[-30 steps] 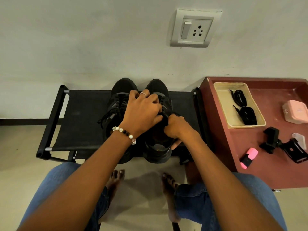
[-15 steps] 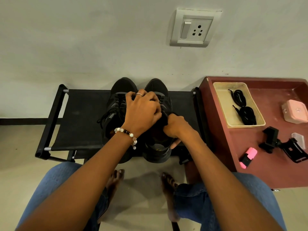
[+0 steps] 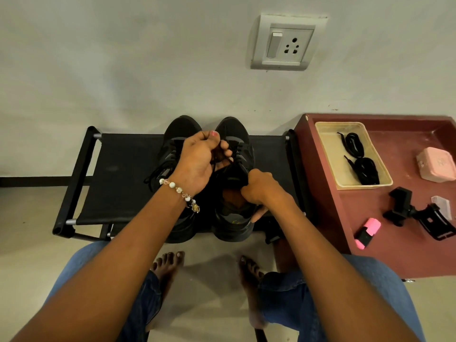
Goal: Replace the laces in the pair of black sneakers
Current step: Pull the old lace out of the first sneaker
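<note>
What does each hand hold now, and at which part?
The left hand pinches the lace of the right sneaker; the right hand grips that sneaker at its tongue.

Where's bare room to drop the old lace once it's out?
Bench fabric left of the sneakers, and the red table strip nearest you, below the highlighter. Crowded: tray with laces, and the table's right side.
</note>
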Demonstrator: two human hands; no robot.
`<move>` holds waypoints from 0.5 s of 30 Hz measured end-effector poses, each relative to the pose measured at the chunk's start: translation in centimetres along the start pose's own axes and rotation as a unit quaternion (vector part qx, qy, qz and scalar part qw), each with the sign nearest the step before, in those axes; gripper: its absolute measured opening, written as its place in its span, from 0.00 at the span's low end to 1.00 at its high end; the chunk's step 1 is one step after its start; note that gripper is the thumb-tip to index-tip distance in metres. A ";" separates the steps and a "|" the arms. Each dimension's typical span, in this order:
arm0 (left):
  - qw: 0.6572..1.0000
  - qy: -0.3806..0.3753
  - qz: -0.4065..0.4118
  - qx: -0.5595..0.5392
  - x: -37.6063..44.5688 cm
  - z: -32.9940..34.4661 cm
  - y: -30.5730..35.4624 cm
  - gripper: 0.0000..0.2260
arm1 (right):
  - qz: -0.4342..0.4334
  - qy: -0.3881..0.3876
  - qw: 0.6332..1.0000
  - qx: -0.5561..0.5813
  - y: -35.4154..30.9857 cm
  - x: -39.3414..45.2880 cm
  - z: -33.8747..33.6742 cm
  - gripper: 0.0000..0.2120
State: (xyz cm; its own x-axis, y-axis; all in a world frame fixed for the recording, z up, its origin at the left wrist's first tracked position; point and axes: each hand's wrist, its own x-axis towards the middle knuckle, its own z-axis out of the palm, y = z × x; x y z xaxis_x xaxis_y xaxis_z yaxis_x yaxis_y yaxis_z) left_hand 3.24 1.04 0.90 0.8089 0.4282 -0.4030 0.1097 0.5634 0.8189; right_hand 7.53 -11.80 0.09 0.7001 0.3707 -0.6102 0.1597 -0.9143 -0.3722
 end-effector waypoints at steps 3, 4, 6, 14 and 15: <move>0.998 0.016 -0.048 -0.034 0.5 -0.3 0.0 0.10 | 0.003 0.000 1.000 0.000 0.0 0.0 0.0 0.15; 0.995 0.032 -0.071 -0.059 0.7 -0.5 0.2 0.11 | 0.002 0.001 1.000 0.001 -0.1 -0.1 0.0 0.15; 0.988 0.069 -0.092 -0.106 1.0 -1.0 0.6 0.12 | 0.002 0.001 1.000 -0.002 -0.1 -0.1 0.0 0.15; 0.801 0.103 0.272 0.523 1.6 -2.1 0.0 0.07 | -0.003 0.048 0.998 -0.050 0.0 0.0 -0.4 0.19; 0.771 0.102 0.282 0.561 1.4 -2.0 -0.1 0.10 | -0.018 0.072 0.996 -0.045 0.0 0.0 -0.6 0.21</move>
State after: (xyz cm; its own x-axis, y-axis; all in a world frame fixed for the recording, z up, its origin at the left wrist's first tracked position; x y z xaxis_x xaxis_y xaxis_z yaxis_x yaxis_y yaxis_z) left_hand 3.17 2.99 -0.56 0.8159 0.5480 0.1843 0.2970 -0.6708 0.6796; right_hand 7.99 -11.89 0.51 0.7839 0.3827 -0.4889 0.2445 -0.9141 -0.3236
